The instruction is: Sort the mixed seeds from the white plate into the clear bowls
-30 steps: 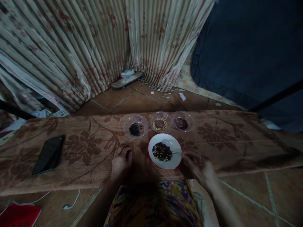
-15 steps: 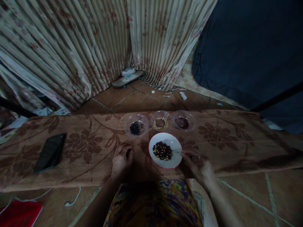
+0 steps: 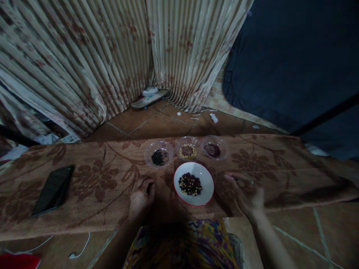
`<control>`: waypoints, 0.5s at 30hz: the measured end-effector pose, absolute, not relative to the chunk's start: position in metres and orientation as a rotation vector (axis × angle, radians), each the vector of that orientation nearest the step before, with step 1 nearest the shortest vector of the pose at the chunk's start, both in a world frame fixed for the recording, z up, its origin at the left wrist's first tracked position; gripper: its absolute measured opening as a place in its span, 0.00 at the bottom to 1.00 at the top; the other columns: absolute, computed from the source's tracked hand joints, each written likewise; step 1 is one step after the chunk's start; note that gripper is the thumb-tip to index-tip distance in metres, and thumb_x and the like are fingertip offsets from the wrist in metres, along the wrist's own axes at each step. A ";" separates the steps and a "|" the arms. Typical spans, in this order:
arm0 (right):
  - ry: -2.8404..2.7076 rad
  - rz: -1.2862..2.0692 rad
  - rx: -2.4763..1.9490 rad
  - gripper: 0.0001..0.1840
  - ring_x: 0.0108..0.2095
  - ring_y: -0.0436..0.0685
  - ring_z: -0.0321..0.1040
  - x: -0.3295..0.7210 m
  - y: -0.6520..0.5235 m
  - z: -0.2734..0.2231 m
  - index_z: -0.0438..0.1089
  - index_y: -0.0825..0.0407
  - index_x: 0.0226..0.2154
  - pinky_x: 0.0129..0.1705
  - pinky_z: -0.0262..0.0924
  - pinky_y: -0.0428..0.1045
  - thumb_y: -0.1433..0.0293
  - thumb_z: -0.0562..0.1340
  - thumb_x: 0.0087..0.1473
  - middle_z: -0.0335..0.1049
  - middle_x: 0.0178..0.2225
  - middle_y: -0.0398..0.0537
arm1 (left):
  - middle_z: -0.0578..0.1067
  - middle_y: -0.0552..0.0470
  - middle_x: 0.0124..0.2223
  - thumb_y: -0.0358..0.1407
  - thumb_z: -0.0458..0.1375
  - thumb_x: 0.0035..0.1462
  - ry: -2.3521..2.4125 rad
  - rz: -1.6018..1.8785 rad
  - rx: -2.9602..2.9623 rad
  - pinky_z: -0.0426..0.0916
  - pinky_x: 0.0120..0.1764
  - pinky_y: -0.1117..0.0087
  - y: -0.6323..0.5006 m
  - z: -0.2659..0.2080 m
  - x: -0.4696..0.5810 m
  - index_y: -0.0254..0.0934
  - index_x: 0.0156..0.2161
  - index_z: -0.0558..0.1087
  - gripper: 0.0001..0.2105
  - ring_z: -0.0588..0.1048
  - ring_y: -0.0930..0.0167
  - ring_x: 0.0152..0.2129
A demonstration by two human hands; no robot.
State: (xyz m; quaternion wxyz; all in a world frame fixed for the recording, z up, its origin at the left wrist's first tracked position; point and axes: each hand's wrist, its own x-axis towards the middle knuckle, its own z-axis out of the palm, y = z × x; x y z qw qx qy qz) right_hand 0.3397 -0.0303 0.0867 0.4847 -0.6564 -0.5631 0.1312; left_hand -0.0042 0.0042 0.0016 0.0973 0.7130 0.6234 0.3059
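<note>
Now, left hand [image 3: 142,196]: loosely curled by the surface's [image 3: 112,216] near edge; cannot tell whether it holds anything.
Right hand [image 3: 248,196]: lightly closed around a thin metal tool [image 3: 248,181], beside the bowl [image 3: 206,186].
Bowl: between both hands, toward the near edge.

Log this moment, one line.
left hand: curled on cloth | right hand: holding metal tool, beside bowl | bowl: mixed beans | clear tubs: behind bowl
</note>
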 end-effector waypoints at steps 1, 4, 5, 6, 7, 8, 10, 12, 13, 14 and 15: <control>-1.337 0.249 -1.596 0.13 0.35 0.59 0.76 0.346 -0.021 0.089 0.78 0.49 0.30 0.37 0.69 0.52 0.58 0.65 0.55 0.79 0.33 0.51 | 0.76 0.48 0.44 0.38 0.52 0.61 1.844 0.904 2.117 0.71 0.47 0.64 0.004 0.002 -0.004 0.41 0.41 0.74 0.09 0.75 0.65 0.42; -1.202 0.085 -1.559 0.15 0.34 0.59 0.75 0.366 0.010 0.089 0.77 0.52 0.29 0.38 0.69 0.53 0.57 0.66 0.53 0.79 0.32 0.52 | 0.76 0.48 0.43 0.38 0.52 0.61 1.858 0.903 2.128 0.71 0.47 0.64 0.005 0.003 -0.005 0.42 0.41 0.74 0.09 0.75 0.65 0.42; -1.141 0.070 -1.545 0.16 0.33 0.59 0.75 0.372 0.020 0.087 0.77 0.53 0.29 0.39 0.69 0.54 0.56 0.66 0.52 0.78 0.31 0.53 | 0.76 0.48 0.43 0.38 0.52 0.61 1.862 0.904 2.128 0.71 0.47 0.64 0.005 0.003 -0.005 0.42 0.40 0.74 0.09 0.75 0.65 0.42; -1.097 0.088 -1.535 0.17 0.33 0.59 0.75 0.376 0.028 0.083 0.77 0.54 0.30 0.38 0.69 0.54 0.56 0.67 0.51 0.78 0.32 0.53 | 0.76 0.48 0.42 0.38 0.52 0.61 1.864 0.905 2.126 0.71 0.47 0.64 0.005 0.004 -0.004 0.41 0.40 0.74 0.09 0.75 0.65 0.41; -1.082 0.117 -1.529 0.18 0.32 0.59 0.75 0.379 0.033 0.080 0.76 0.55 0.30 0.38 0.69 0.54 0.56 0.67 0.51 0.78 0.32 0.54 | 0.77 0.48 0.42 0.39 0.52 0.61 1.861 0.905 2.124 0.72 0.47 0.63 0.005 0.005 -0.004 0.41 0.40 0.74 0.09 0.75 0.65 0.41; -1.066 0.128 -1.522 0.18 0.32 0.58 0.74 0.379 0.036 0.076 0.76 0.55 0.30 0.38 0.69 0.54 0.56 0.67 0.51 0.78 0.32 0.54 | 0.77 0.48 0.42 0.39 0.52 0.61 1.857 0.903 2.121 0.72 0.47 0.63 0.005 0.005 -0.004 0.41 0.40 0.74 0.09 0.75 0.65 0.41; -1.069 0.140 -1.509 0.17 0.32 0.58 0.74 0.374 0.033 0.070 0.76 0.54 0.30 0.37 0.69 0.53 0.56 0.67 0.50 0.78 0.32 0.52 | 0.77 0.48 0.43 0.38 0.52 0.61 1.847 0.896 2.118 0.71 0.48 0.63 0.005 0.006 -0.003 0.41 0.40 0.74 0.09 0.75 0.65 0.42; -1.091 0.146 -1.503 0.14 0.33 0.57 0.74 0.362 0.022 0.068 0.77 0.53 0.29 0.37 0.69 0.52 0.58 0.68 0.50 0.78 0.31 0.51 | 0.76 0.48 0.44 0.38 0.52 0.61 1.851 0.886 2.111 0.71 0.49 0.63 0.004 0.007 -0.003 0.41 0.40 0.74 0.09 0.75 0.65 0.43; -1.107 0.166 -1.506 0.13 0.33 0.58 0.75 0.355 0.014 0.067 0.77 0.53 0.29 0.37 0.69 0.52 0.59 0.68 0.51 0.78 0.31 0.51 | 0.76 0.48 0.44 0.38 0.52 0.61 1.858 0.882 2.106 0.71 0.49 0.63 0.004 0.007 -0.002 0.41 0.41 0.75 0.10 0.74 0.65 0.43; -1.122 0.201 -1.512 0.13 0.33 0.58 0.75 0.347 0.006 0.066 0.77 0.52 0.28 0.38 0.69 0.52 0.59 0.68 0.51 0.78 0.31 0.51 | 0.76 0.48 0.44 0.38 0.52 0.61 1.863 0.881 2.101 0.71 0.49 0.63 0.004 0.006 -0.002 0.41 0.41 0.75 0.10 0.74 0.65 0.43; -1.140 0.251 -1.520 0.12 0.33 0.58 0.75 0.341 -0.003 0.065 0.77 0.52 0.28 0.38 0.69 0.52 0.59 0.68 0.51 0.78 0.31 0.50 | 0.76 0.48 0.44 0.38 0.52 0.61 1.864 0.881 2.098 0.71 0.49 0.63 0.004 0.006 -0.002 0.41 0.41 0.75 0.10 0.74 0.65 0.43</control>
